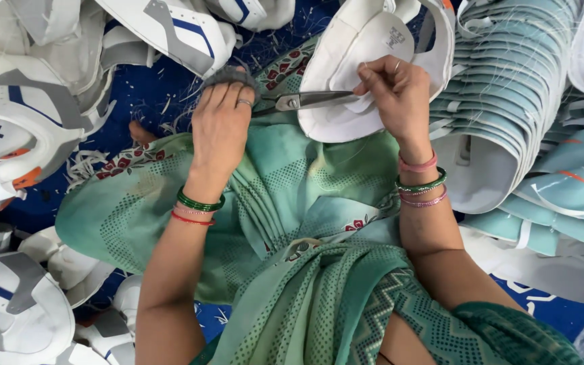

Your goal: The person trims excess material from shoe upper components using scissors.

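Observation:
My left hand is closed around the grey-wrapped handles of a pair of metal scissors. The blades point right and reach the lower edge of a white shoe upper. My right hand pinches that edge of the upper, with its fingers right by the blade tips. The upper is curved, its inner side faces me, and it rests over my lap. Bangles sit on both wrists.
A nested stack of teal and white shoe uppers lies at the right. White uppers with grey and blue panels are piled at the left and top. Thread scraps litter the blue cloth underneath. My green patterned garment covers my lap.

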